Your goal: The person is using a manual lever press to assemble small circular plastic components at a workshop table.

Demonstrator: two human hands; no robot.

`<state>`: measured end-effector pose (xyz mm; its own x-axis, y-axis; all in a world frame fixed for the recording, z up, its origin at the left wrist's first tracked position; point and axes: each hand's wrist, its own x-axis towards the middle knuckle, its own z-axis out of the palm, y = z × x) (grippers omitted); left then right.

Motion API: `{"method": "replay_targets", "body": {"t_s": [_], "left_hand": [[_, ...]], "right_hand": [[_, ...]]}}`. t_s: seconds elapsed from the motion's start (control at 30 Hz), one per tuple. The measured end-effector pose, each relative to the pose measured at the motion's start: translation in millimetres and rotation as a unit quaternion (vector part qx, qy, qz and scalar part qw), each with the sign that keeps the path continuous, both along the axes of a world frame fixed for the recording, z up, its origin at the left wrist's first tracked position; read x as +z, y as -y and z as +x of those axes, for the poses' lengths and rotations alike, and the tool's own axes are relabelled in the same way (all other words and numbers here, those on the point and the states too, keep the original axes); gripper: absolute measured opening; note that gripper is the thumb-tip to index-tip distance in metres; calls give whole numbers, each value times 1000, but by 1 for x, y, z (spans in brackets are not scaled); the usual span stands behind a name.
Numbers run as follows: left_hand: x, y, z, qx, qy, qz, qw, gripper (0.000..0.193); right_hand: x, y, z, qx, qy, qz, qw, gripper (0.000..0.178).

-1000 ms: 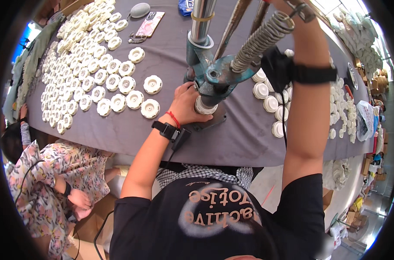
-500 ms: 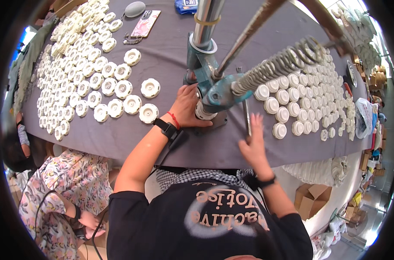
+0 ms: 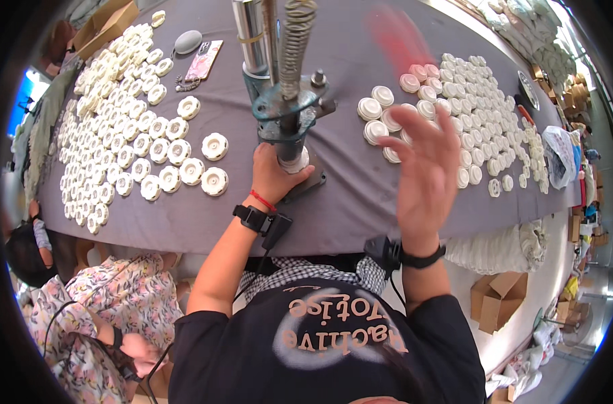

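Observation:
My left hand [image 3: 274, 174] is closed around a white round plastic part [image 3: 295, 162] at the foot of a green hand press [image 3: 286, 111]. Its thumb reaches along the part's near side, while the other fingers are mostly hidden behind. The press head comes down right over the part. Raised above the table's right side, my right hand [image 3: 424, 168] is open and somewhat blurred, its fingers apart and holding nothing. It covers some of the white round caps [image 3: 469, 104] laid out on the right.
Scalloped white round parts [image 3: 169, 178] spread over the left of the grey cloth-covered table [image 3: 347, 215]. A blurred red shape [image 3: 401, 40] hangs at the upper right. At the back lie a phone [image 3: 203, 60] and a grey oval object [image 3: 188, 42]. A seated person [image 3: 124, 289] is at left.
My right hand has come up nearer the camera, fingers spreading. The press's spring, slanting right before, now appears upright, and the red blur has appeared. My left hand stays at the part.

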<state>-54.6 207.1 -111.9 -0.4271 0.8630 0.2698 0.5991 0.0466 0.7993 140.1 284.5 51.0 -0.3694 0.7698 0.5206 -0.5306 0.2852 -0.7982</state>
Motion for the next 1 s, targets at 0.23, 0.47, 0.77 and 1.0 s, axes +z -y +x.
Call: {"method": "replay_targets", "body": {"t_s": [0.23,0.47,0.77,1.0], "left_hand": [[-5,78,14,37,-199,4,979,75],[-45,125,-28,179,-343,-258,885,68],[9,53,27,19,-172,-38,984,84],[14,13,5,-29,157,-34,987,68]], "right_hand": [[-138,-38,78,-302,633,267,661,62],[-190,-3,121,-198,600,178,755,47],[-141,17,-18,190,209,-427,859,46],[-147,4,-60,163,314,-322,878,50]]}}
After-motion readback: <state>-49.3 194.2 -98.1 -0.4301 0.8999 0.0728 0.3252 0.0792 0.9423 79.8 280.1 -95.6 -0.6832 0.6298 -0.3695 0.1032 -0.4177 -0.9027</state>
